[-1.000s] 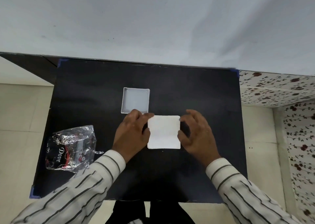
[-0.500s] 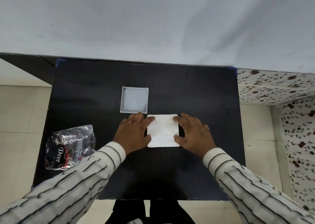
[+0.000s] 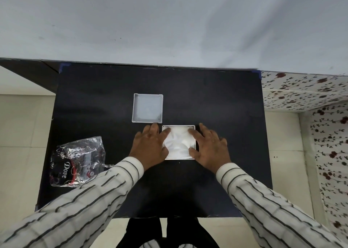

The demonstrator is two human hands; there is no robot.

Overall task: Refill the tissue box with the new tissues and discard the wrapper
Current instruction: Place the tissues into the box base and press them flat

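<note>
The tissue box (image 3: 178,158) sits open-topped near the middle of the black tabletop (image 3: 216,100), a little toward the person's side. White tissues (image 3: 178,141) lie inside it, their surface crumpled and dipping toward the centre; the box rim shows along the far edge and the near edge.

The left hand (image 3: 150,147) lies flat at the box's left side, fingers spread, forefinger and thumb resting on the tissues' left edge. The right hand (image 3: 211,147) mirrors it on the right side, fingers spread, forefinger and thumb pressing the tissues' right edge. Neither hand is closed around anything.

A second white square tray, the box's other half (image 3: 147,108), lies hollow side up just beyond and left of the box, apart from it. The clear printed wrapper (image 3: 77,163) lies crumpled near the tabletop's left edge, well apart from the box. Striped sleeves (image 3: 263,200) cover both forearms.
</note>
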